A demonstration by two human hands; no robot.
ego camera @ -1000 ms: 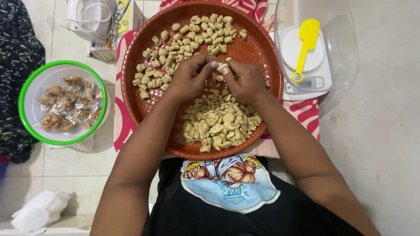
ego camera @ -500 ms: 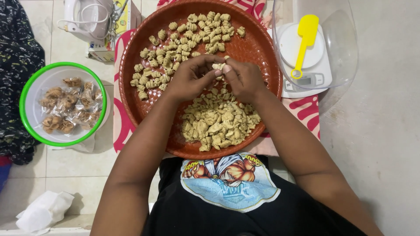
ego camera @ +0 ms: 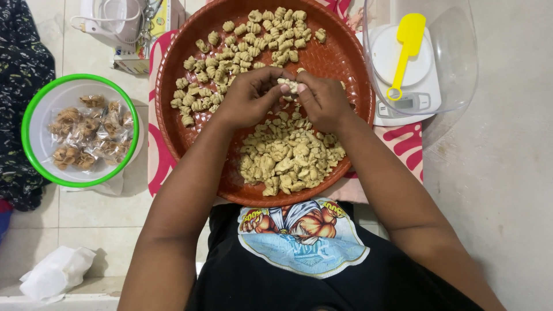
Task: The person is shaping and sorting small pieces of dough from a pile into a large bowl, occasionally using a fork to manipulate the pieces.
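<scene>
- Our left hand (ego camera: 249, 95) and right hand (ego camera: 322, 101) meet over the middle of the round brown tray (ego camera: 173, 124), fingertips pressed together.
- Between them we pinch one small dough piece (ego camera: 288, 86); the grip of both hands is closed on it, thumbs and forefingers touching it from either side, and it sits just above the tray's centre.
- On the far side of the tray lie the shaped ridged pieces (ego camera: 242, 43), spread loosely in a band from the left rim to the top right.
- On the near side, close to our body, sits a heap of rough dough lumps (ego camera: 291, 158), piled touching one another.
- The tray rests on a red and white patterned cloth (ego camera: 406, 147) on the tiled floor (ego camera: 98, 213).
- To our left stands a green-rimmed white bowl (ego camera: 40, 167) holding small clear bags of browned snacks (ego camera: 86, 135).
- To our right a white kitchen scale (ego camera: 403, 86) carries a yellow spatula (ego camera: 406, 49), both under a clear upturned bowl (ego camera: 461, 63).
- A crumpled white plastic bag (ego camera: 55, 273) lies near our left elbow, well apart from the tray.
</scene>
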